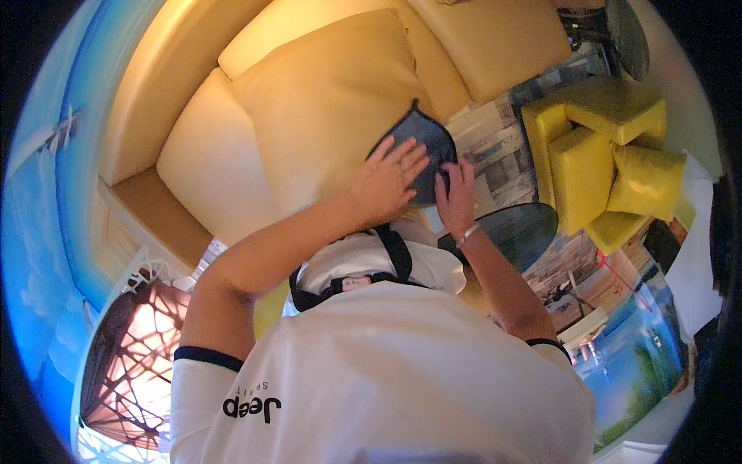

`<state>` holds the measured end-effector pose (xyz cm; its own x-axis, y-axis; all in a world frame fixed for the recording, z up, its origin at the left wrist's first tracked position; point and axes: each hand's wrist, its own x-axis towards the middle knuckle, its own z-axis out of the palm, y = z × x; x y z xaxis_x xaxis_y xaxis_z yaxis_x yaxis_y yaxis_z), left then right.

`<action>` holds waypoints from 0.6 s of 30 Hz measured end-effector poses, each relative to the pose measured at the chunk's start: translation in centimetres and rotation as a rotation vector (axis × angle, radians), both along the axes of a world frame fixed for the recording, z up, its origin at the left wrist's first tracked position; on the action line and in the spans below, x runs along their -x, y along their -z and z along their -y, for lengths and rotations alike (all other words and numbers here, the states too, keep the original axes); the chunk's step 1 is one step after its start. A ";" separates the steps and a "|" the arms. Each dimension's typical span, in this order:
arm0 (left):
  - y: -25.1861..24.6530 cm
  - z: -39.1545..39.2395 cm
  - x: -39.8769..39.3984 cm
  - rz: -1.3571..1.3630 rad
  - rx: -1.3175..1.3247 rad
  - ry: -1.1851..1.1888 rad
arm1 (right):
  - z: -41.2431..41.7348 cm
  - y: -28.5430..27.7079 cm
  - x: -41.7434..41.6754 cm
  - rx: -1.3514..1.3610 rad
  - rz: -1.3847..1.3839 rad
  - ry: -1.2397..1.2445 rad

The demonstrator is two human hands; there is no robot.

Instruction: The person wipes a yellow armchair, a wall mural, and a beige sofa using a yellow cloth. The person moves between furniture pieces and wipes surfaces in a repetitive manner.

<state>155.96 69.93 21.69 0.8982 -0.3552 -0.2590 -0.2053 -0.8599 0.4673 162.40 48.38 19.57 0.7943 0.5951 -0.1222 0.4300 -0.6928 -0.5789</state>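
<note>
A dark blue-grey fabric piece (428,136) with black edging and a pointed top corner lies over the lower right edge of a large tan cushion (324,87). My left hand (389,182) rests flat on its left part, fingers spread and a ring on one of them. At the fabric's right edge, my right hand (456,191) has its fingers curled over the border and seems to pinch it. The lower end of the fabric is partly hidden by my left hand. Whether it is a bag or a cover, I cannot tell.
A tan sofa (203,156) surrounds the cushion. Beside my right forearm is a dark round tabletop (516,232). Farther right stands a yellow armchair (579,174) with a yellow pillow (649,182). Wood-patterned flooring (490,145) shows between them. A black strap (397,249) crosses my waist.
</note>
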 end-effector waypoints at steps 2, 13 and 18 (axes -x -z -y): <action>0.1 -1.7 -2.1 -0.042 -0.035 -0.139 | -3.9 -0.8 -3.2 -0.048 -0.059 -0.007; -2.9 -4.5 11.0 -0.044 -0.113 -0.240 | -9.9 -4.9 4.2 -0.104 -0.018 -0.410; -1.0 -5.5 11.1 0.073 0.045 -0.464 | -14.7 -2.5 2.5 -0.096 0.092 -0.509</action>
<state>144.87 75.46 22.72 0.9800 0.0784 -0.1829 0.1620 -0.8480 0.5046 159.88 63.12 22.04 0.4068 0.9135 0.0080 0.7502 -0.3290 -0.5736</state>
